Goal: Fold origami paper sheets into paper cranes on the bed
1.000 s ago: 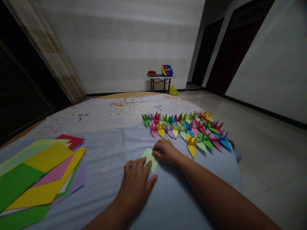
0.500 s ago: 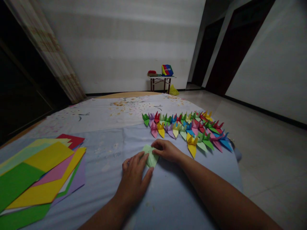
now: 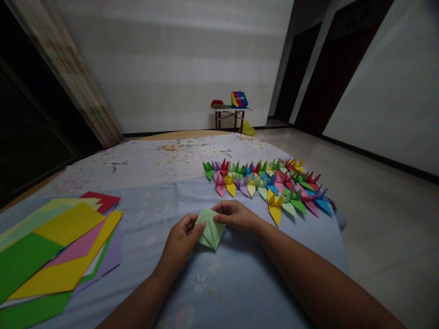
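A pale green folded origami paper (image 3: 211, 234) is held between my two hands, just above or on the blue cloth; it is diamond-shaped with crease lines running to its near point. My left hand (image 3: 183, 235) pinches its left edge, thumb on top and fingers curled beneath. On the upper right edge, my right hand (image 3: 238, 215) grips it between thumb and fingers. Beyond my right hand stand rows of folded paper cranes (image 3: 252, 185) in many colours, the nearest a yellow crane (image 3: 275, 208).
Loose coloured paper sheets (image 3: 65, 246) lie overlapping at the left of the round table. A flowered white cloth (image 3: 144, 155) covers its far part, a blue cloth (image 3: 164, 292) the near part. By the far wall, a small table (image 3: 233, 109) bears a colourful bag (image 3: 239, 99).
My left hand has gone from lying spread over the paper's edge to pinching it. The green paper now shows more of its surface and has shifted slightly left and nearer.
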A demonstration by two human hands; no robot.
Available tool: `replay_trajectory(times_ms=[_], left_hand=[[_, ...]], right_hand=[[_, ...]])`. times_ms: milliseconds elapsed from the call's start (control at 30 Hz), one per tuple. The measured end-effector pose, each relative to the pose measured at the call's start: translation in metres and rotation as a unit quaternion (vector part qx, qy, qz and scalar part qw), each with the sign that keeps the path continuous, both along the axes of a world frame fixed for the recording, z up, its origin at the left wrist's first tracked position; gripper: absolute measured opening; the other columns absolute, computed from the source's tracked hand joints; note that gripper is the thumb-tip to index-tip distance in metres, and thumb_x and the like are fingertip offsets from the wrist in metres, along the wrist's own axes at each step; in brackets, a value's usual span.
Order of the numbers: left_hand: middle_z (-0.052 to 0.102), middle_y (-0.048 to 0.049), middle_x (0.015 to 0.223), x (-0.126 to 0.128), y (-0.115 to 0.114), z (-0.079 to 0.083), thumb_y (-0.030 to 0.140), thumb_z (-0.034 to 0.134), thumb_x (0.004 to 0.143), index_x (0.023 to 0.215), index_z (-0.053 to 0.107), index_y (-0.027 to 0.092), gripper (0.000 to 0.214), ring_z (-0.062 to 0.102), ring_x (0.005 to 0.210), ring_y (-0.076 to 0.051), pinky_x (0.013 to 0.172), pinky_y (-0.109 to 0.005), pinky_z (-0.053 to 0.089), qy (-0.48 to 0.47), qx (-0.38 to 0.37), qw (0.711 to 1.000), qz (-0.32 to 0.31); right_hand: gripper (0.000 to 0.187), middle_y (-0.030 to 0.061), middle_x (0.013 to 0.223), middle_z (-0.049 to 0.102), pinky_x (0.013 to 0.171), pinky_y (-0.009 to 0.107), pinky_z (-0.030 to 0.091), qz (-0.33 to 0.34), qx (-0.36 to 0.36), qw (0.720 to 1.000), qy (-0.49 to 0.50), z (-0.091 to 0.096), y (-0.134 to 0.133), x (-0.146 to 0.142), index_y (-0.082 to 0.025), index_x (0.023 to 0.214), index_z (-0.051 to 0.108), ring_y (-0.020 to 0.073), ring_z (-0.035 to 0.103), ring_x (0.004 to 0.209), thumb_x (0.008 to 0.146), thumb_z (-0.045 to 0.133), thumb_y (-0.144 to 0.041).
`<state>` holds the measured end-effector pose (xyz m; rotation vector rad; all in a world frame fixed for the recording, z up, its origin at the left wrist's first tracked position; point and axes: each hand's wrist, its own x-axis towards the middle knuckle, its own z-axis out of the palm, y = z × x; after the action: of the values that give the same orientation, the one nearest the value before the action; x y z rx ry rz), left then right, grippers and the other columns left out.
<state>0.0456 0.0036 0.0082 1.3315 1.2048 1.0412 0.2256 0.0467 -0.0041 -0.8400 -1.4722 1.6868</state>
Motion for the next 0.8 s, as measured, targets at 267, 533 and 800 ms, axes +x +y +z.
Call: replay_trajectory(times_ms=[267, 533, 800], left_hand=[[0.068, -0.0021, 0.070, 0.0015, -0.0004, -0.0030, 0.040, 0.064, 0.068, 0.087, 0.058, 0.015, 0.032, 0.062, 0.058, -0.015, 0.054, -0.023, 0.045, -0.026, -0.043, 0.999, -0.017], [0.066, -0.0009, 0.070, 0.0003, -0.0011, -0.0084, 0.041, 0.064, 0.069, 0.089, 0.056, 0.016, 0.033, 0.060, 0.055, -0.014, 0.053, -0.023, 0.044, -0.031, -0.033, 0.999, -0.026], [0.062, 0.0021, 0.064, 0.0031, -0.0042, -0.0041, 0.038, 0.064, 0.068, 0.083, 0.058, 0.017, 0.026, 0.057, 0.054, -0.013, 0.051, -0.022, 0.042, -0.029, -0.015, 0.999, 0.001]], right_hand=[[0.044, -0.0009, 0.072, 0.062, 0.063, 0.023, 0.041, 0.012, 0.000, 1.000, 0.001, -0.0032, -0.0014, -0.0020, -0.013, 0.085, 0.060, 0.0082, 0.054, 0.061, 0.057, 0.075, -0.044], [0.039, -0.0028, 0.069, 0.058, 0.059, 0.021, 0.039, 0.011, 0.014, 1.000, -0.003, -0.0033, -0.0045, -0.0058, -0.013, 0.081, 0.058, 0.0066, 0.050, 0.057, 0.061, 0.074, -0.042], [0.041, -0.0043, 0.064, 0.052, 0.053, 0.020, 0.035, 0.012, 0.021, 1.000, 0.000, -0.0067, -0.0041, -0.0072, -0.015, 0.087, 0.057, 0.0059, 0.044, 0.052, 0.062, 0.073, -0.043]])
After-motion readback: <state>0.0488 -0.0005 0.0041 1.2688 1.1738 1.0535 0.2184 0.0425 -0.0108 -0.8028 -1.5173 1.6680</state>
